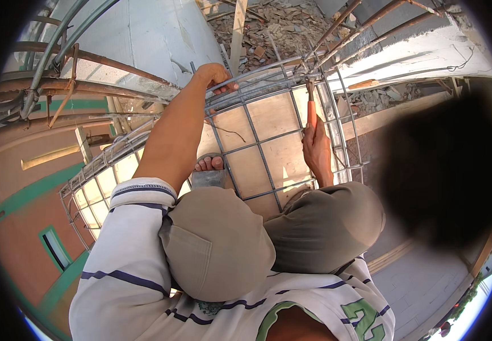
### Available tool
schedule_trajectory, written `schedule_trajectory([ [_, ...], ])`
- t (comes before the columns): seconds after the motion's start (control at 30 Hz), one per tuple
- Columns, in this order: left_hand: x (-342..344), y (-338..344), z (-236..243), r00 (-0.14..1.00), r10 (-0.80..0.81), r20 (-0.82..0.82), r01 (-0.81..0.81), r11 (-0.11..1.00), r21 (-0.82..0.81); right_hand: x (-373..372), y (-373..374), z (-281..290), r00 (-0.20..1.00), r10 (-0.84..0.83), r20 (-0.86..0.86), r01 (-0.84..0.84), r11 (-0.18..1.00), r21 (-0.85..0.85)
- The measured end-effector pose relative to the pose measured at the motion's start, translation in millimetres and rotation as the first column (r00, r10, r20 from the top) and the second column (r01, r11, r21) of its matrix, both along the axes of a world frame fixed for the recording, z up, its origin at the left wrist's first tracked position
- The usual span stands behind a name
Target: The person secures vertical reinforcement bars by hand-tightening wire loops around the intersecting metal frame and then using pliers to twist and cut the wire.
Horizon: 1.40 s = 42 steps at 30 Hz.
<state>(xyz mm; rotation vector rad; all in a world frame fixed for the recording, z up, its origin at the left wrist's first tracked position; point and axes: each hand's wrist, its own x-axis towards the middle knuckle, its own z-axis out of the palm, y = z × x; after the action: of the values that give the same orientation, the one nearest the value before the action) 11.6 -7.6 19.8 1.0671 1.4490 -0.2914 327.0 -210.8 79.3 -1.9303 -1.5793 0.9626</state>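
Observation:
My left hand [218, 80] reaches to the far edge of a steel rebar cage [257, 142], its fingers curled round a bar there. My right hand [317, 149] grips orange-handled pincers [312, 113] upright, their metal jaws at the bar junction on the cage's upper right. Pale plywood [274, 165] lies beneath the grid. My sandalled foot [209, 165] rests at the left of the grid, between my arm and the bars. A short loose wire crosses the plywood near my left hand.
Rusty bent bars [104, 62] project at upper left. Broken rubble [268, 25] lies beyond the cage, beside a white concrete surface [132, 28]. A pink and green wall [24, 221] shows at left. A dark blurred shape [439, 170] hides much of the right side.

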Motion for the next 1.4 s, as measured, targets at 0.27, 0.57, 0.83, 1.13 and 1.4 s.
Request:
schedule_trajectory([
  [0.27,-7,8,-4,1.000,0.014,0.010,-0.013,0.996,-0.086,-24,-40,9,0.982,0.126,-0.143,-0.154,0.965,-0.210],
  [0.57,-2,12,18,0.986,-0.081,-0.145,0.084,0.996,0.014,-29,-64,9,0.943,0.196,-0.268,-0.256,0.943,-0.211],
  [0.83,-1,3,16,0.987,-0.128,-0.092,0.133,0.990,0.053,-34,-64,6,0.933,0.160,-0.323,-0.231,0.953,-0.196],
  [1.13,8,3,22,0.979,-0.076,-0.189,0.104,0.985,0.141,5,-106,-15,0.936,0.351,0.012,-0.337,0.906,-0.255],
  [1.4,-29,-22,37,0.925,-0.037,-0.378,0.345,0.495,0.797,19,-133,-32,0.858,0.448,0.251,-0.411,0.892,-0.187],
])
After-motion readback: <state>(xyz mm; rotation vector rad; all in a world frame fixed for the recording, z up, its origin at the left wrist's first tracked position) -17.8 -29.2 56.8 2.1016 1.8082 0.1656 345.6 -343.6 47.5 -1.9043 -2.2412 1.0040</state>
